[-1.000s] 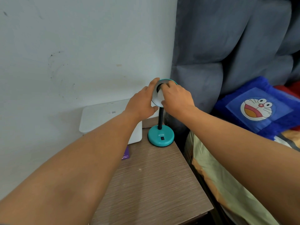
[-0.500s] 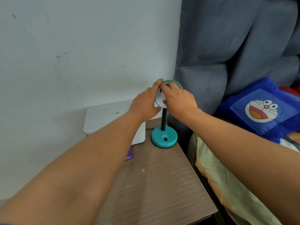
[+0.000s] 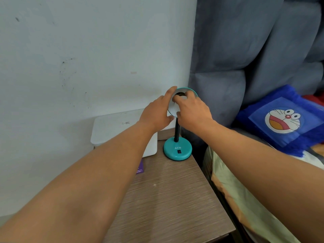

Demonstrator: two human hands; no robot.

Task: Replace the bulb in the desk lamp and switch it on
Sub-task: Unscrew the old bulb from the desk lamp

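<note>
A small teal desk lamp [image 3: 177,149] is standing at the back right corner of a brown wood-grain table [image 3: 168,199], close to the wall [image 3: 87,50]; its black stem [image 3: 176,130] is rising upright from the round base, and that is its long axis; the shade [image 3: 172,109] at the top is tilting so that its white open mouth is facing toward the camera and a little upward. The left hand [image 3: 156,114] is cupping the left rim of the shade, with the forefinger lying along the top edge and the thumb curling under the lower edge; the right hand [image 3: 192,111] is reaching into the mouth of the shade, its fingertips [image 3: 180,98] bunching together around something pale at the centre; whether that is the bulb cannot be told, since the fingers are covering it. The switch [image 3: 179,151] is sitting on the front of the base, below white lettering. A white box [image 3: 112,127] is leaning against the wall just left of the lamp; a purple card [image 3: 140,168] is lying on the table beside the left forearm. To the right, a grey padded headboard [image 3: 245,50] is rising behind a bed, where a blue cartoon cushion [image 3: 284,121] is resting above a pale green sheet [image 3: 245,204].
</note>
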